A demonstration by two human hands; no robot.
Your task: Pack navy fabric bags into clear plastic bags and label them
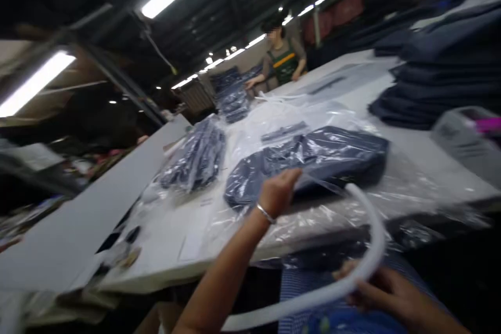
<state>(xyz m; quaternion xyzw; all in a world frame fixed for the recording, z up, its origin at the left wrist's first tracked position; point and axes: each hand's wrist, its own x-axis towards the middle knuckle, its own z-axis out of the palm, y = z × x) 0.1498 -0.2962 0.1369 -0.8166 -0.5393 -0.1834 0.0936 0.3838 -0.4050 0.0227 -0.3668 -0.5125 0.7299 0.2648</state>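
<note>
My left hand (pixel 278 192), with a bracelet at the wrist, is closed on a thin edge of clear plastic (pixel 323 183). Just beyond it lies a dark blue folded garment (pixel 340 148) in a shiny clear bag. Low in the view, my right hand (pixel 373 289) is wrapped round a long white curved strip (pixel 376 232), which looks like a foam tube. One end of the strip rises near the clear plastic; the other runs down past the bottom edge of the picture. The view is tilted and somewhat blurred.
Bagged dark garments (pixel 193 154) lie to the left on the white table (pixel 191 237). A stack of dark folded garments (pixel 450 70) and a grey plastic bin (pixel 467 138) stand on the right. A co-worker (pixel 284 60) is at the table's far side.
</note>
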